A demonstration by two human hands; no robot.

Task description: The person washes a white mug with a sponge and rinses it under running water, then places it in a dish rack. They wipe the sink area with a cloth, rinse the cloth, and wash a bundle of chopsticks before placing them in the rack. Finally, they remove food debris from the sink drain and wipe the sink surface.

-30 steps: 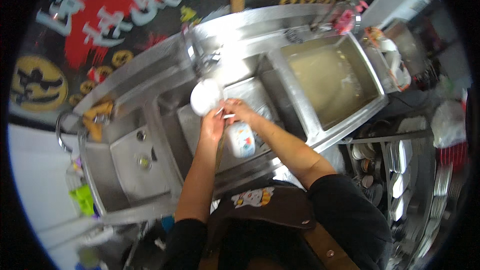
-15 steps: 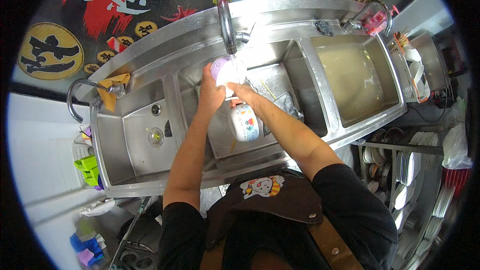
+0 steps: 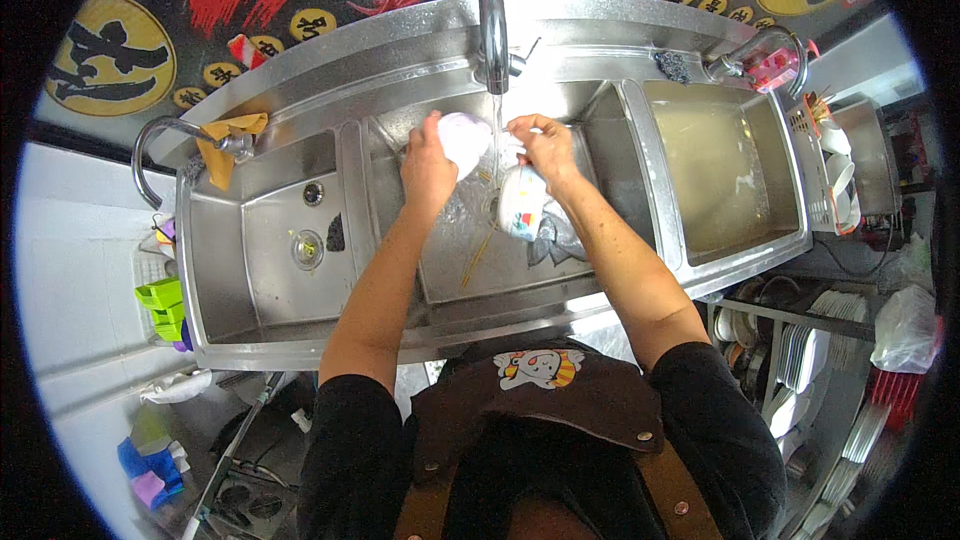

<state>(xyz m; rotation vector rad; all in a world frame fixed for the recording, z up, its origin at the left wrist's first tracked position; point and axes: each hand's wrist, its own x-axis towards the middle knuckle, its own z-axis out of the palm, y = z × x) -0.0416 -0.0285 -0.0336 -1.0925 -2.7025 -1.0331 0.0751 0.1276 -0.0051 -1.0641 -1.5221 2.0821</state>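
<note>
Far left on my feed: green plastic trays (image 3: 161, 304) by the wall, then a curved tap (image 3: 143, 162) with a tan cloth (image 3: 218, 168) draped near its base. Left basin (image 3: 265, 305) next: a clear round item (image 3: 307, 250) sits on its floor, a dark pad (image 3: 336, 233) just beside it.

Middle basin, where I see both hands working. Left hand (image 3: 428, 168) is grasping a pale bowl (image 3: 466, 143), fingers curled on its left side, bowl raised over the basin and tilted. Thin yellowish sticks (image 3: 474, 260) lie on the basin floor below. Middle tap (image 3: 492, 35) is running; its water stream (image 3: 497, 112) drops between the hands, just right of the bowl. Right hand (image 3: 550, 152) is gripping a printed white cup (image 3: 522, 205), which hangs tipped below the fingers; fingertips bent, exact hold partly hidden. Some white blur at the fingertips, can't tell what. Grey cloth (image 3: 558, 242) lies on the basin floor, behind and right of the cup from my view.

Right basin (image 3: 678, 252) holds cloudy water (image 3: 722, 165); a dark scourer (image 3: 671, 66) rests on the ledge above. Far right: white basket (image 3: 812, 162) with utensils, stacked plates (image 3: 802, 360) lower down.
</note>
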